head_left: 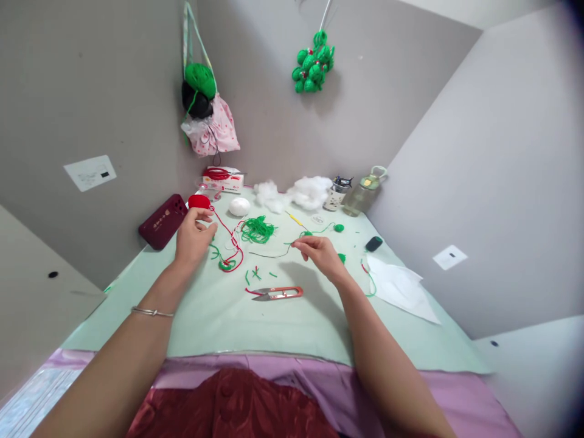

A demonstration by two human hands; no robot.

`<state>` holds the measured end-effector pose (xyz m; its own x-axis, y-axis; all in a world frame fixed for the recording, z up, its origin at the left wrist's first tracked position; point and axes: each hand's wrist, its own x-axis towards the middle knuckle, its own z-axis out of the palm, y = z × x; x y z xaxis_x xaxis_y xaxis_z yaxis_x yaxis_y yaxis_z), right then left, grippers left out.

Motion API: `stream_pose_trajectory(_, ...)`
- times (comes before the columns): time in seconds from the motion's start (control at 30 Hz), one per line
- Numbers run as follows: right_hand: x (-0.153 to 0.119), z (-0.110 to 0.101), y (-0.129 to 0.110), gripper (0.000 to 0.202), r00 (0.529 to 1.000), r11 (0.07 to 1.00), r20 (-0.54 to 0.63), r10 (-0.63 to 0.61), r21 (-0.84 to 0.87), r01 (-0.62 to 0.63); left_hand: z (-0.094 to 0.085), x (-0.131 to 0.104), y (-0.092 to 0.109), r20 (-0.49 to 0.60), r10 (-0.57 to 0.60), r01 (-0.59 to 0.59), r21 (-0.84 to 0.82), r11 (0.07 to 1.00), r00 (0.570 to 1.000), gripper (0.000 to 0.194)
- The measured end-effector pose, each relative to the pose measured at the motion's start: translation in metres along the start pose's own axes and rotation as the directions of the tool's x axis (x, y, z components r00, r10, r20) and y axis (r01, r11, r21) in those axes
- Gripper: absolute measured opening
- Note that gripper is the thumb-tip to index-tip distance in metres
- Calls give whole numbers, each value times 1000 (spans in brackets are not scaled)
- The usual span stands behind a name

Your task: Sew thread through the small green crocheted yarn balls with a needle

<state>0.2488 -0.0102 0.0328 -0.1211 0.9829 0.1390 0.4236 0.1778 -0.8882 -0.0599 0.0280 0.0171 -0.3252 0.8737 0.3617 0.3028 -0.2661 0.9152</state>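
Observation:
My right hand (319,252) pinches the end of a thin dark strand (269,256), which trails left over the table. A short green thread end shows at those fingertips. My left hand (195,234) is beside the red yarn ball (199,201), fingers loosely bent and apart, with nothing visible between them. Red yarn runs from the ball to a small green-and-red crocheted piece (227,265). A loose heap of green yarn (258,230) lies between my hands. Nearer to me are orange-handled thread snips (278,294) and several yarn scraps (257,274).
White stuffing (310,192), a white yarn ball (239,207), a pen cup (336,194) and a bottle (365,191) stand at the back. A yellow-handled hook (296,219) lies before them. A maroon phone (163,222) leans at left; white sheets (401,286) lie right.

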Motion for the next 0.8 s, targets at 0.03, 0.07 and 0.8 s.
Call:
stream_pose_trajectory(0.03, -1, 6, -1, 32, 999, 1000, 35, -6, -19, 7, 4, -5, 2, 40, 7, -6, -6, 1000, 999, 28)
stream_pose_trajectory(0.07, -3, 12, -3, 30, 997, 999, 75, -8, -38, 10, 9, -11, 5, 130, -1, 7, -47, 999, 991, 30)
stream_pose_trajectory(0.8, -10, 23, -18, 21, 987, 984, 159, -3, 174, -25, 35, -46, 13, 666, -126, 152, 19, 988, 736, 39)
